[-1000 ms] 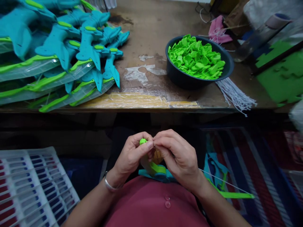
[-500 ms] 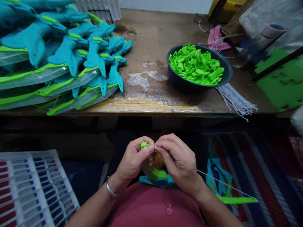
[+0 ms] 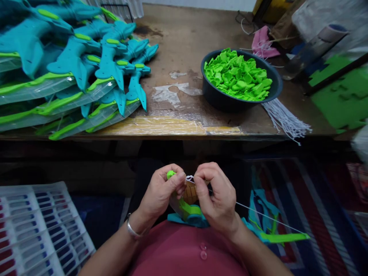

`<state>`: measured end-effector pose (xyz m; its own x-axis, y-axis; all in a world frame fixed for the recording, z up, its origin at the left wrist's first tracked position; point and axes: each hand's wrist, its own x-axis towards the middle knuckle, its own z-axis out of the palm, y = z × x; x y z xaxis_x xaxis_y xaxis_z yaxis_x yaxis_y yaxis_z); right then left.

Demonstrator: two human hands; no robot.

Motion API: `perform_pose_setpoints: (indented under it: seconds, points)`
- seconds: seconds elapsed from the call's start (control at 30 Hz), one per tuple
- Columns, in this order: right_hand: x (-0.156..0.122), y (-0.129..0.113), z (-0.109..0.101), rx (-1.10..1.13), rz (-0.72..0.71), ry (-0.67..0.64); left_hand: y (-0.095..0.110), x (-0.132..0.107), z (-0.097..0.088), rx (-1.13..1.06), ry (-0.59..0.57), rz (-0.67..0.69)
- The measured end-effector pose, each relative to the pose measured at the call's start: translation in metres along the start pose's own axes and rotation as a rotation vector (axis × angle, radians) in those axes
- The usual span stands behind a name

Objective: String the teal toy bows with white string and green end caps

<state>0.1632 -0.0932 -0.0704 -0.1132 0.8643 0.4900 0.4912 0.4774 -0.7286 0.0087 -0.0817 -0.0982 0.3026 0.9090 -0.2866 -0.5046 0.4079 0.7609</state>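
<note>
A teal and green toy bow [image 3: 191, 211] lies across my lap against the red shirt. My left hand [image 3: 162, 189] is closed around one green limb end [image 3: 170, 174] of it. Between my hands a white string [image 3: 189, 178] shows a small loop beside my left fingertips. My right hand [image 3: 217, 195] pinches this string between thumb and index finger. From behind my right hand the string stretches to the far green limb tip [image 3: 299, 237] at the right. My hands hide part of the bow's middle.
Several teal and green toy bows [image 3: 112, 63] are heaped at the table's left. A dark bowl [image 3: 212, 94] of green plastic pieces stands right of centre, beside a bundle of white strings [image 3: 287, 119]. A white plastic crate [image 3: 37, 226] is at lower left.
My right hand has drawn slightly away from my left, opening a gap where the looped white string shows. The view has shifted slightly.
</note>
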Motion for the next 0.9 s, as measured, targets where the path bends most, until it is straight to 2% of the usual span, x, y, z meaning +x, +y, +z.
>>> perform_pose_setpoints:
  seconds: [0.2, 0.4, 0.67, 0.9]
  points:
    - [0.003, -0.002, -0.005, 0.058, 0.023, -0.128, 0.002, 0.0, -0.001, 0.064, 0.001, 0.006]
    - [0.012, -0.005, -0.007, 0.095, 0.073, -0.163, 0.001, 0.0, -0.001, 0.08, -0.016, 0.019]
    - [0.006, -0.007, -0.038, -0.106, 0.062, -0.283, 0.0, 0.001, 0.0, 0.029, -0.008, 0.067]
    - [-0.006, -0.014, -0.046, -0.223, 0.051, -0.244, -0.001, 0.004, 0.001, 0.029, -0.041, 0.053]
